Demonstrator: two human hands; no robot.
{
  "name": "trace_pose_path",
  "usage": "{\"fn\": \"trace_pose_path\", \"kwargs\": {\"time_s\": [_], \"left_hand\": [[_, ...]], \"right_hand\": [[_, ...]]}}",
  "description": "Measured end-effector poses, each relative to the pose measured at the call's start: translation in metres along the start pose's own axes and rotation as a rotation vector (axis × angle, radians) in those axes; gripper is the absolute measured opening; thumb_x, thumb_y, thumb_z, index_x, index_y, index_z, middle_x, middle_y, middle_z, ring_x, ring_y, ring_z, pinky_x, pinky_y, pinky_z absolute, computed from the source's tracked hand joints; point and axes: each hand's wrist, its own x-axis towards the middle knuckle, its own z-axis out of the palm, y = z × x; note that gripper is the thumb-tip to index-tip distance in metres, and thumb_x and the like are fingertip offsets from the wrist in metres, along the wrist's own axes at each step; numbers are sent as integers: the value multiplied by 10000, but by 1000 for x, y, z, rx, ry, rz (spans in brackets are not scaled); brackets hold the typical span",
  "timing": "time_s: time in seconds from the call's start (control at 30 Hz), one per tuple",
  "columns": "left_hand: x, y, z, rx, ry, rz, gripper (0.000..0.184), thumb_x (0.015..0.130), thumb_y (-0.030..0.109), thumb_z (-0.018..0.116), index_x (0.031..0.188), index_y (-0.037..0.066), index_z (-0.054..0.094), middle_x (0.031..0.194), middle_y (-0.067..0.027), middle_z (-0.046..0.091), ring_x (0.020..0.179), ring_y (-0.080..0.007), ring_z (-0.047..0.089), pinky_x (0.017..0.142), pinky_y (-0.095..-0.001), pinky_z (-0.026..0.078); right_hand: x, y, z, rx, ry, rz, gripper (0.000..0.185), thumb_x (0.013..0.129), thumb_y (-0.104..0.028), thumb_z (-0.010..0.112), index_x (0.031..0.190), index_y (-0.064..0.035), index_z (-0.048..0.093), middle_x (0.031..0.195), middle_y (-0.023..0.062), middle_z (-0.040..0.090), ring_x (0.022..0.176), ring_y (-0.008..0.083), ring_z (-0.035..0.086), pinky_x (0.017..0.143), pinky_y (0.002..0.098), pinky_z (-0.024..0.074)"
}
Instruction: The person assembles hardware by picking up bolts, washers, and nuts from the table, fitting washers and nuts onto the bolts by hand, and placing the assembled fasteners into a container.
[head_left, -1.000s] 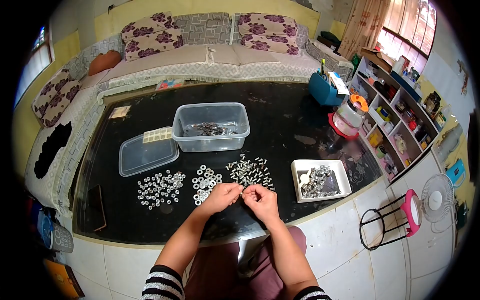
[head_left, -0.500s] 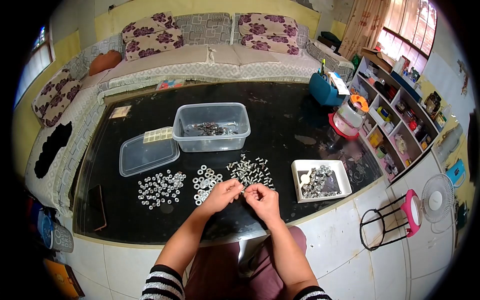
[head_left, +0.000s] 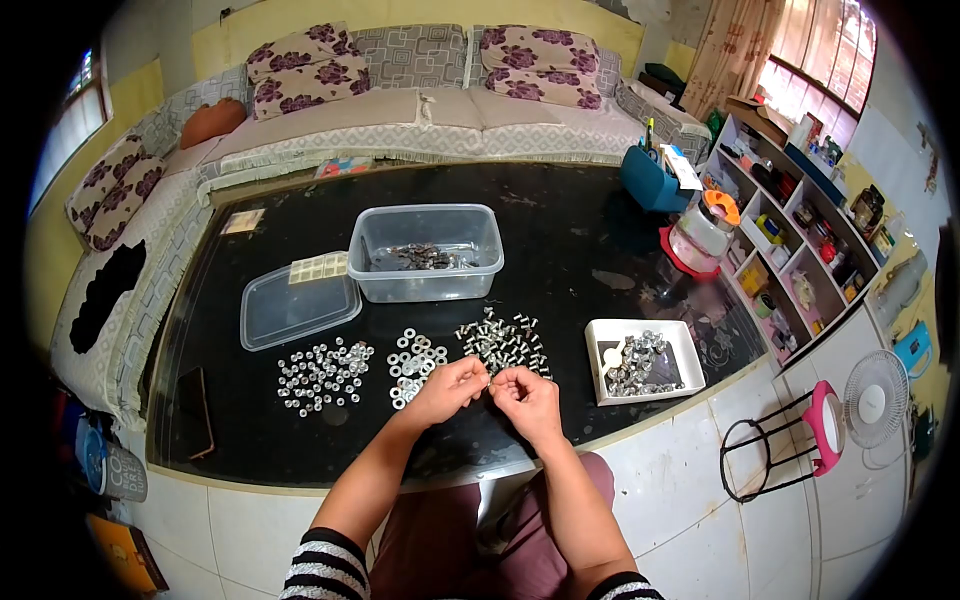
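Note:
My left hand (head_left: 451,388) and my right hand (head_left: 528,405) meet over the near part of the black table, fingertips pinched close together. Whatever small piece they hold between them is mostly hidden by the fingers, so I cannot make it out. Just beyond the fingertips spreads a pile of short metal screws (head_left: 512,343). Flat metal washers (head_left: 409,366) lie beside my left hand. Farther left is a group of shiny nuts (head_left: 322,377). To the right of my right hand stands a white box (head_left: 693,362) with metal fasteners (head_left: 645,362) inside.
A clear plastic tub (head_left: 425,288) holding small dark metal pieces stands beyond the piles, its lid (head_left: 300,308) to the left. A phone (head_left: 195,412) lies near the left edge. A jar (head_left: 700,235) and a teal holder (head_left: 650,182) stand at the far right.
The hands keep nearly the same place, with their fingertips still together. The small metal glint between them shows less now. The whole view has shifted very slightly.

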Motion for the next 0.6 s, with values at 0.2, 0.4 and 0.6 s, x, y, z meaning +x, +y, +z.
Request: {"fn": "trace_pose_path", "kwargs": {"time_s": [0.2, 0.4, 0.6], "left_hand": [[1, 0, 0, 22, 21, -6, 234, 837, 248, 469, 716, 50, 501, 566, 11, 476, 505, -54, 426, 467, -197, 350], [2, -8, -2, 66, 3, -5, 297, 859, 284, 448, 688, 46, 498, 544, 13, 466, 493, -56, 429, 455, -201, 353], [2, -5, 0, 84, 47, -30, 300, 878, 257, 424, 666, 48, 461, 553, 13, 452, 489, -60, 413, 457, -202, 344]], "right_hand": [[0, 0, 0, 15, 1, -22, 85, 669, -25, 625, 739, 4, 586, 632, 3, 576, 536, 19, 477, 512, 169, 420], [0, 0, 0, 9, 0, -24, 76, 669, -29, 628, 725, 0, 587, 617, 0, 572, 529, 20, 475, 509, 170, 419], [1, 2, 0, 13, 16, -13, 75, 667, -32, 631, 716, -4, 583, 607, -5, 565, 525, 18, 469, 504, 169, 415]]}}
